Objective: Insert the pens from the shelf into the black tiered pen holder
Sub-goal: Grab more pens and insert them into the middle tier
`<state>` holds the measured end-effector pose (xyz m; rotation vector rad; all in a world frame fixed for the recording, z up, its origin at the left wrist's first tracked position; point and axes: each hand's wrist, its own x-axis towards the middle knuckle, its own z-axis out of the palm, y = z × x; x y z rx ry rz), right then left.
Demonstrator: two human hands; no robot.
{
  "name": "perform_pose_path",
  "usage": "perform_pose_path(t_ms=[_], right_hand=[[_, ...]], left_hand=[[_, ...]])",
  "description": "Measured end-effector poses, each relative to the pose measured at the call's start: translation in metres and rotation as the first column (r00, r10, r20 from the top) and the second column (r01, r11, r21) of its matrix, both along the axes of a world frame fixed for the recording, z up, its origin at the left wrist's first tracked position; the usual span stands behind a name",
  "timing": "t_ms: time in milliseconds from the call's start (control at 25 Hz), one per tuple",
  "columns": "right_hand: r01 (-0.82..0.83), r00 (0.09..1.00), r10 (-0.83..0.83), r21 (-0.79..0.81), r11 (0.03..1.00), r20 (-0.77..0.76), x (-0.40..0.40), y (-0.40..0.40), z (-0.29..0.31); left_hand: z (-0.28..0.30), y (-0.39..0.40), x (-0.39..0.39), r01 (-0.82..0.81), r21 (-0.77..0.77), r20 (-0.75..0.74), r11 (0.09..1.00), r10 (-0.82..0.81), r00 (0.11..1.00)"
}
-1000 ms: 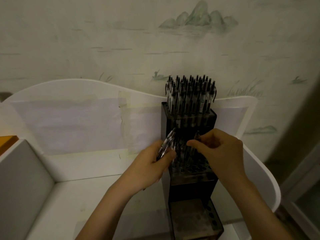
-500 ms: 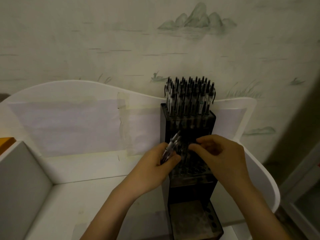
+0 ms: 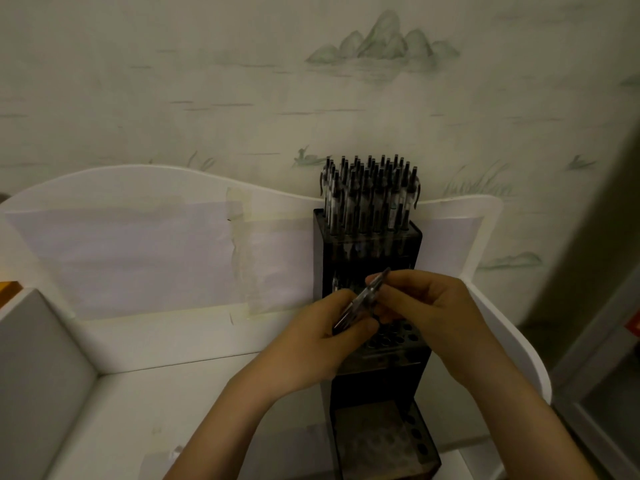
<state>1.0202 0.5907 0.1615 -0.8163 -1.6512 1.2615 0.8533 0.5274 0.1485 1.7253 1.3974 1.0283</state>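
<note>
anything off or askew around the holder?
Nothing spilled or broken. Holder stands upright, top tier packed with pens. Only oddity: paper on the shelf back is taped on crookedly, wrinkled tape.

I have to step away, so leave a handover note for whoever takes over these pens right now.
Left hand: grips a bundle of pens beside the middle tier.
Right hand: pinches the upper end of one pen that sticks out of that bundle.
The black tiered pen holder stands on the white shelf against its back panel.
Done: the top tier is packed with pens.
Left: the middle tier shows open holes, the bottom tier holds none. Keep filling the middle tier from the bundle.
</note>
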Motion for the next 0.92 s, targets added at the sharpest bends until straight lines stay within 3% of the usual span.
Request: perform_pose_path(t_ms=[160,280,480,560,920], right_hand=[[0.169,0.943,-0.193,-0.11,0.979,-0.272,0.007,0.0,0.018],[0.357,0.878,-0.324,0.029,0.934,-0.352,0.021,-0.001,0.033],[0.443,0.885,-0.464,0.384,0.81,-0.043,0.025,-0.002,0.019],[0.424,0.877,-0.479,0.422,0.802,0.03,0.023,-0.001,0.01],[0.381,0.875,-0.477,0.494,0.782,0.081,0.011,0.005,-0.01]], left_hand=[[0.002,0.001,-0.009,-0.048,-0.019,-0.02,0.999,0.047,0.999],[-0.002,0.002,-0.014,-0.114,-0.034,0.016,0.993,0.114,0.993],[-0.005,0.006,-0.011,-0.211,-0.023,0.06,0.977,0.212,0.975],[-0.005,0.006,-0.012,-0.208,-0.015,0.069,0.978,0.208,0.976],[-0.005,0.003,-0.012,-0.211,0.056,0.044,0.976,0.209,0.977]])
